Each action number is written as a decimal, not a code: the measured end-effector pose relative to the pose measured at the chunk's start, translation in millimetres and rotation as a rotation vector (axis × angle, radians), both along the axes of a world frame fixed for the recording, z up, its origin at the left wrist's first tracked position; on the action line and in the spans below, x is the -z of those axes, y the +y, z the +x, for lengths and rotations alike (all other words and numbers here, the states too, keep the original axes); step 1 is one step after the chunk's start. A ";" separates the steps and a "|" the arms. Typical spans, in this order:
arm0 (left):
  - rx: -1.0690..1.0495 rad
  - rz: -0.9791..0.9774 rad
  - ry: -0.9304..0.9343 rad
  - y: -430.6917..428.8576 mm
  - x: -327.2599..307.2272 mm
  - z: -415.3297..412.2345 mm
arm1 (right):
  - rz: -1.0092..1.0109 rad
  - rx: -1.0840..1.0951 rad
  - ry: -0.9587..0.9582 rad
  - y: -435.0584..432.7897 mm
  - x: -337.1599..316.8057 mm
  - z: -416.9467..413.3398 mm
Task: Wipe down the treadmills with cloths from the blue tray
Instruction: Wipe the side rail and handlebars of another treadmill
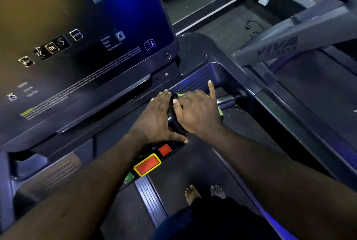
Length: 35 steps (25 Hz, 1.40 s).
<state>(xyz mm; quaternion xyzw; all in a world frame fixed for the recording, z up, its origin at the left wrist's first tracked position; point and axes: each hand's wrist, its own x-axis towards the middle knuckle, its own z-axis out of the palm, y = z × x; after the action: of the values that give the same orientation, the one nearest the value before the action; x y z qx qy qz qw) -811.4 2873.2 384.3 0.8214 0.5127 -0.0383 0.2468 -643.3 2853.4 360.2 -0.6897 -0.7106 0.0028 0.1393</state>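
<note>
I stand on a dark treadmill, its console screen (81, 32) tilted up at the left. My left hand (154, 117) rests flat on the console's control bar (173, 121), fingers straight, thumb near the red buttons. My right hand (197, 110) presses a yellow-green cloth (220, 112) onto the right end of the bar and the handlebar, index finger pointing up. Most of the cloth is hidden under that hand; small bits show at its fingertips and right edge. The blue tray is not in view.
A red stop button with a yellow frame (147, 164), a smaller red button (164, 149) and a green button (128, 177) sit on the bar. The running belt (179, 177) lies below with bare feet on it. A neighbouring treadmill's grey arm (289, 42) stands at right.
</note>
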 end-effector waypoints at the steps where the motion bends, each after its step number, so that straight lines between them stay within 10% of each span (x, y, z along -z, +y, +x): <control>1: 0.008 0.005 0.003 -0.5 -0.9 1.3 | -0.007 -0.015 -0.025 2.1 1.0 5.1; 11: 0.180 0.237 -0.110 -3.8 13.8 -7.5 | 0.365 -0.291 0.106 13.1 52.0 119.5; 16: 0.178 0.226 -0.141 4.0 23.6 -6.5 | 0.425 0.068 0.190 -3.8 62.8 97.2; 26: 0.182 0.238 -0.118 2.0 19.2 -2.6 | 0.231 -0.374 0.090 11.2 27.4 61.6; 35: 0.180 0.191 -0.083 3.8 13.6 -2.6 | 0.242 -0.062 0.138 10.1 43.3 111.0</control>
<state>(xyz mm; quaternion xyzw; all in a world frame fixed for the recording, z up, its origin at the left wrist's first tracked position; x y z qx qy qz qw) -814.0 2877.1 370.7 0.8848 0.4275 0.0228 0.1842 -532.3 2863.5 316.9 -0.6436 -0.7155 -0.0312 0.2699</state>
